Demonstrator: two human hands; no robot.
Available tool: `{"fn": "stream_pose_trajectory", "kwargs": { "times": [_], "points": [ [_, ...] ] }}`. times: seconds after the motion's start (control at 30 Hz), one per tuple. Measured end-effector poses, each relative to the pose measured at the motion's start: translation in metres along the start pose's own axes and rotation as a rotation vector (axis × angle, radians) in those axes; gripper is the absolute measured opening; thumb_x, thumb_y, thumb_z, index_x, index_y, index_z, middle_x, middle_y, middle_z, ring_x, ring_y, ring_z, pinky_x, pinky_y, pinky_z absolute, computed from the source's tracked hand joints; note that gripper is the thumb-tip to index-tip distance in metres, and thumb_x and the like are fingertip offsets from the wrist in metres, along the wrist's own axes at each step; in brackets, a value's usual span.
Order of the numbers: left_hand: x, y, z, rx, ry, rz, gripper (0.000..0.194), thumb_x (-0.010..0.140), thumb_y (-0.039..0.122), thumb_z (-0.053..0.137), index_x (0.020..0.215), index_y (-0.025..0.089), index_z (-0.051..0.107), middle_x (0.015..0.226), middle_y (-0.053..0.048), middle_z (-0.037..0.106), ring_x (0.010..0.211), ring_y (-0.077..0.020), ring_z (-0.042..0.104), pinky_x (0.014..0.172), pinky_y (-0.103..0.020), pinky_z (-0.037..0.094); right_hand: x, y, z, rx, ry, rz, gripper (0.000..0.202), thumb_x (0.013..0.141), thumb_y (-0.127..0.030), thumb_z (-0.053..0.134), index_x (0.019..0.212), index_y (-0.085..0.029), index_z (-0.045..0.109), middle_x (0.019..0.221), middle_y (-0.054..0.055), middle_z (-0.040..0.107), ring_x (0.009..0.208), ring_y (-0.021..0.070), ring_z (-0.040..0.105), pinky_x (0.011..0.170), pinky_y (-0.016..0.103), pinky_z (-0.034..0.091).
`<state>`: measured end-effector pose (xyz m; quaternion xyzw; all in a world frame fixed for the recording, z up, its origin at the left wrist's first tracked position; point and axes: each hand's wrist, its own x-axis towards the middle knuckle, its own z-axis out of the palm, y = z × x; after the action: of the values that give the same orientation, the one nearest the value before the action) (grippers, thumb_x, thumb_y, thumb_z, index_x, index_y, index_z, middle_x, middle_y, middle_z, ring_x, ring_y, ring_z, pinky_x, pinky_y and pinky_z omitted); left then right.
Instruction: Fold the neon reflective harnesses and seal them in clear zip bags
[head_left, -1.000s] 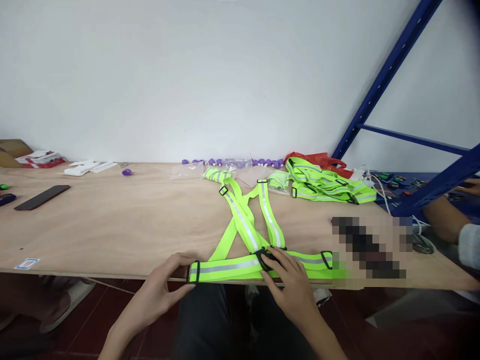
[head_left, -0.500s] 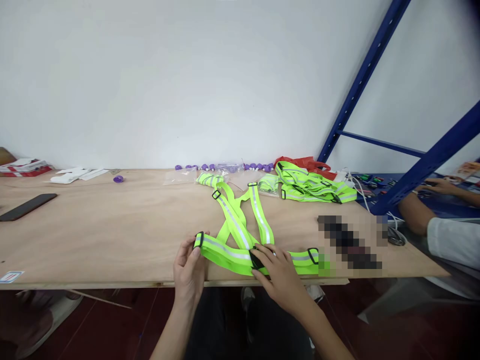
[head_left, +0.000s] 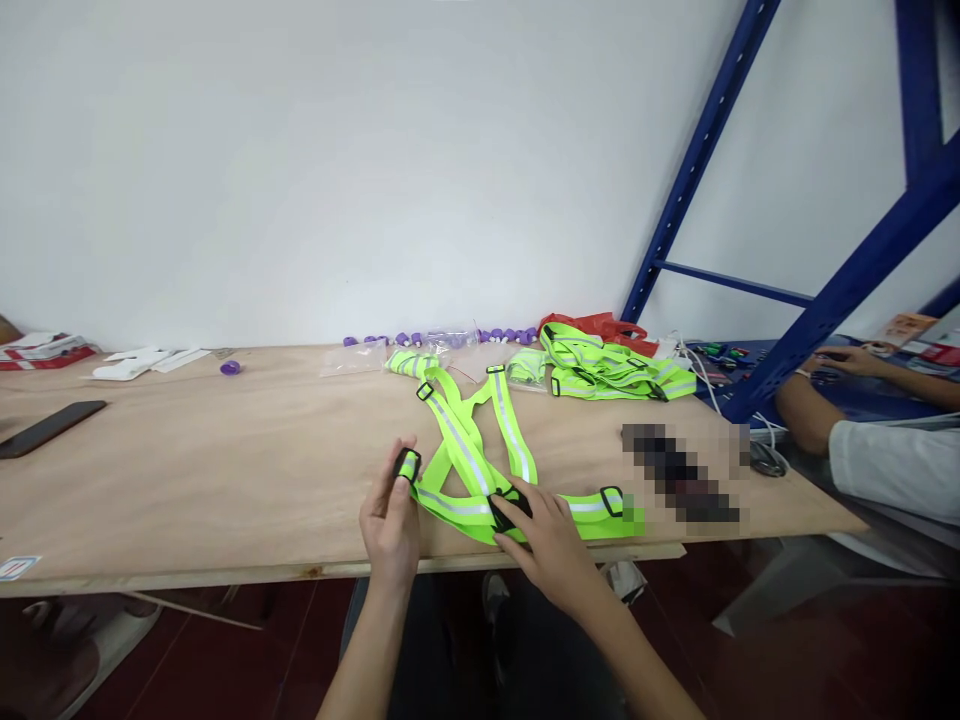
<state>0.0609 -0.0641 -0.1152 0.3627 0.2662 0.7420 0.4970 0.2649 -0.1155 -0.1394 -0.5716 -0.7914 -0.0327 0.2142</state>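
A neon-yellow reflective vest (head_left: 466,447) made of elastic straps with silver stripes lies before me, its shoulder straps crossing and stretching toward the wall. At the left end of its waist strap, my left hand (head_left: 391,520) pinches the band by a black slide buckle (head_left: 407,465), lifted a little off the table. My right hand (head_left: 551,545) rests over the black centre buckle (head_left: 508,508), fingers spread across it and the strap. Whether those fingers grip the buckle is partly hidden. Another black slide buckle (head_left: 612,501) sits on the waist strap to the right.
More reflective straps (head_left: 600,365) are heaped by a red bag (head_left: 592,327) at the back right. Purple rings (head_left: 510,335) and clear bags (head_left: 352,358) line the wall. A dark phone-like slab (head_left: 52,428) lies left. Beyond a blue rack post (head_left: 847,270), a co-worker's arm (head_left: 814,415) shows.
My left hand has turned upright and moved slightly right, folding the strap end upward with its buckle. My right hand stays at the centre buckle. The whole view has shifted a little.
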Motion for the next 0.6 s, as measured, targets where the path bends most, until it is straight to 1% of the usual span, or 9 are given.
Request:
{"fn": "stream_pose_trajectory", "kwargs": {
  "times": [0.07, 0.1, 0.2, 0.3, 0.37, 0.43, 0.5, 0.53, 0.6],
  "points": [
    [-0.004, 0.002, 0.0, 0.207, -0.149, 0.096, 0.04, 0.091, 0.039, 0.067, 0.128, 0.022, 0.068, 0.136, -0.011, 0.063, 0.128, -0.0245, 0.056, 0.108, -0.033, 0.045, -0.006, -0.009, -0.002, -0.06, 0.072, -0.003, 0.043, 0.095, -0.03, 0.055, 0.137, -0.023, 0.058, 0.144, 0.013, 0.054, 0.13, 0.0318, 0.051, 0.102, 0.049, 0.043],
    [-0.006, 0.002, 0.0, 0.302, -0.215, 0.139, 0.039, 0.094, 0.039, 0.063, 0.128, 0.022, 0.068, 0.136, -0.011, 0.063, 0.131, -0.0263, 0.053, 0.111, -0.036, 0.042, -0.01, -0.016, -0.003, -0.085, 0.107, -0.001, 0.045, 0.095, -0.029, 0.054, 0.139, -0.022, 0.056, 0.145, 0.013, 0.053, 0.133, 0.032, 0.048, 0.105, 0.05, 0.04],
    [-0.008, 0.005, 0.004, 0.501, -0.345, 0.238, 0.036, 0.1, 0.038, 0.052, 0.132, 0.027, 0.065, 0.137, -0.007, 0.06, 0.133, -0.0275, 0.05, 0.109, -0.042, 0.045, -0.022, -0.035, -0.003, -0.121, 0.15, -0.002, 0.047, 0.095, -0.03, 0.053, 0.141, -0.025, 0.054, 0.148, 0.009, 0.052, 0.138, 0.0314, 0.042, 0.111, 0.05, 0.031],
    [-0.005, 0.008, 0.02, 0.577, -0.442, 0.279, 0.036, 0.103, 0.034, 0.043, 0.133, 0.037, 0.061, 0.136, -0.003, 0.06, 0.13, -0.026, 0.053, 0.105, -0.047, 0.047, -0.029, -0.046, 0.003, -0.123, 0.122, -0.021, 0.045, 0.095, -0.033, 0.053, 0.14, -0.026, 0.055, 0.148, 0.007, 0.053, 0.137, 0.0308, 0.044, 0.111, 0.05, 0.03],
    [-0.002, 0.006, 0.038, 0.595, -0.552, 0.314, 0.036, 0.103, 0.03, 0.041, 0.132, 0.038, 0.06, 0.132, -0.003, 0.063, 0.125, -0.0252, 0.056, 0.103, -0.047, 0.047, -0.031, -0.048, 0.009, -0.116, 0.098, -0.028, 0.047, 0.095, -0.032, 0.054, 0.141, -0.026, 0.053, 0.148, 0.007, 0.053, 0.137, 0.0313, 0.043, 0.112, 0.052, 0.029],
    [0.0, -0.002, 0.06, 0.627, -0.708, 0.359, 0.034, 0.101, 0.025, 0.044, 0.129, 0.035, 0.061, 0.125, -0.004, 0.068, 0.117, -0.0242, 0.061, 0.099, -0.045, 0.048, -0.032, -0.047, 0.015, -0.091, 0.076, -0.01, 0.048, 0.094, -0.032, 0.056, 0.141, -0.026, 0.053, 0.147, 0.008, 0.054, 0.136, 0.0324, 0.044, 0.113, 0.055, 0.028],
    [0.0, -0.018, 0.08, 0.701, -0.895, 0.393, 0.03, 0.098, 0.021, 0.048, 0.12, 0.03, 0.065, 0.116, -0.004, 0.072, 0.107, -0.0226, 0.065, 0.095, -0.042, 0.048, -0.034, -0.047, 0.019, -0.042, 0.053, 0.032, 0.043, 0.093, -0.034, 0.059, 0.135, -0.026, 0.058, 0.139, 0.008, 0.061, 0.131, 0.033, 0.049, 0.113, 0.056, 0.029],
    [-0.001, -0.027, 0.088, 0.76, -1.002, 0.399, 0.028, 0.096, 0.02, 0.049, 0.116, 0.027, 0.067, 0.112, -0.004, 0.073, 0.103, -0.0217, 0.066, 0.093, -0.041, 0.047, -0.035, -0.047, 0.021, -0.013, 0.042, 0.057, 0.04, 0.092, -0.034, 0.061, 0.131, -0.026, 0.062, 0.133, 0.009, 0.065, 0.127, 0.0329, 0.053, 0.112, 0.057, 0.031],
    [-0.003, -0.046, 0.099, 0.933, -1.22, 0.391, 0.023, 0.095, 0.02, 0.052, 0.111, 0.023, 0.067, 0.11, -0.004, 0.073, 0.104, -0.022, 0.065, 0.094, -0.04, 0.046, -0.037, -0.048, 0.025, 0.036, 0.013, 0.108, 0.031, 0.09, -0.032, 0.063, 0.12, -0.026, 0.067, 0.121, 0.008, 0.071, 0.118, 0.0319, 0.059, 0.109, 0.056, 0.036]
  ]
}}
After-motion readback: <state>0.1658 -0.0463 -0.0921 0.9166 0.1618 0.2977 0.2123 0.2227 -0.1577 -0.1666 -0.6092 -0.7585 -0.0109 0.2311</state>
